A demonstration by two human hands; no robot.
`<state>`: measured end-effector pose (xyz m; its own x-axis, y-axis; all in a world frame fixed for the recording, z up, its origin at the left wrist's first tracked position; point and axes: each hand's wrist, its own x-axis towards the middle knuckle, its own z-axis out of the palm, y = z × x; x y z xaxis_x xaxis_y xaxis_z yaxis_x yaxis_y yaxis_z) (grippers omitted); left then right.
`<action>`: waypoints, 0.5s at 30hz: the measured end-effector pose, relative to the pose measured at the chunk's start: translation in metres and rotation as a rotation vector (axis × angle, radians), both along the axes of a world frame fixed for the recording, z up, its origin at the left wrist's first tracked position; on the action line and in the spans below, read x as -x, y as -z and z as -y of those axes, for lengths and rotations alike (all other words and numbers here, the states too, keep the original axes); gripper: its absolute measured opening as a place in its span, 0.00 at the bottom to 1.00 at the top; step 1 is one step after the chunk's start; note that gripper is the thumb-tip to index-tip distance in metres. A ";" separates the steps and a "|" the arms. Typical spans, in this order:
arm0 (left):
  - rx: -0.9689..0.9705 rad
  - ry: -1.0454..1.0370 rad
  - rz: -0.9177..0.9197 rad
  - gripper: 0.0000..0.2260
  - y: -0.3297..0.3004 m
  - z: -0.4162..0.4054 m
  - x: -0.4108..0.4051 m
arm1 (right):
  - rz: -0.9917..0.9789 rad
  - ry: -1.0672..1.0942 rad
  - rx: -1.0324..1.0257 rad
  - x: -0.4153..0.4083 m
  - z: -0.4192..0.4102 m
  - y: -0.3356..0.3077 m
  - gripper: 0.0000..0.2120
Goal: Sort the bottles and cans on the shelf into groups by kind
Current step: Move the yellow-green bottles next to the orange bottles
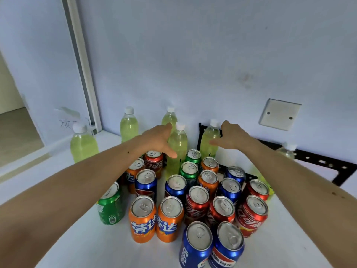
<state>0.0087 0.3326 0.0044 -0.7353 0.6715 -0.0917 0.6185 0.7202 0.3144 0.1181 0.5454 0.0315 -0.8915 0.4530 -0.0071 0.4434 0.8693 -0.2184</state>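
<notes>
Left hand (157, 141): fingers spread & straight, reaching past the can cluster; fingertips at the side of the middle bottle (177, 149), touching or just short, can't tell. Grips nothing.
Right hand (228, 137): fingers spread, thumb out, cupping toward the right bottle (209, 141); fingers lie against its shoulder, not curled round it.
Landmark: middle bottle, upright w/ white cap, yellow-green liquid.
Other bottles: one just behind the middle bottle (169, 118), one further left near the wall (128, 125), one well left & nearer the viewer (83, 144). A paler bottle (287, 150) stands well right by the black bracket (320, 161).
Cans: in front of the middle bottle, mixed. Green cans (190, 170) just right-front of it, orange pair (155, 219) well in front, blue pair (212, 246) nearest the viewer, red cans (222, 211) between; a lone green can (111, 205) left-front.
Shelf (77, 238): white, carries everything.
Step (guess): about to take the two bottles, prob to gather them w/ the others.
Progress (guess): early; kinds are unsorted.
Risk 1: forearms pass low over the cans, so a dip or sideways drag could topple some.
Risk 2: tall narrow bottles tip easily if pushed high up instead of gripped.
Risk 3: right bottle stands at the bracket edge and could snag when lifted.
</notes>
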 end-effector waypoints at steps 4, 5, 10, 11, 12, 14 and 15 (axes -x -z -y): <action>-0.090 0.002 0.136 0.51 0.015 -0.012 0.015 | -0.072 0.048 0.154 0.022 -0.006 0.021 0.37; -0.114 0.011 0.157 0.50 0.019 -0.014 0.018 | -0.098 0.057 0.168 0.027 -0.008 0.025 0.37; -0.221 0.013 0.160 0.49 0.032 -0.020 0.024 | -0.198 0.150 0.115 0.040 -0.002 0.040 0.39; -0.230 0.006 0.144 0.48 0.035 -0.020 0.025 | -0.215 0.170 0.108 0.041 0.000 0.043 0.39; -0.240 0.002 0.128 0.47 0.037 -0.020 0.025 | -0.233 0.187 0.098 0.041 0.001 0.045 0.39; -0.272 -0.004 0.117 0.45 0.038 -0.020 0.026 | -0.264 0.205 0.074 0.042 0.002 0.047 0.38; -0.290 -0.007 0.120 0.44 0.037 -0.020 0.026 | -0.272 0.207 0.068 0.042 0.002 0.047 0.37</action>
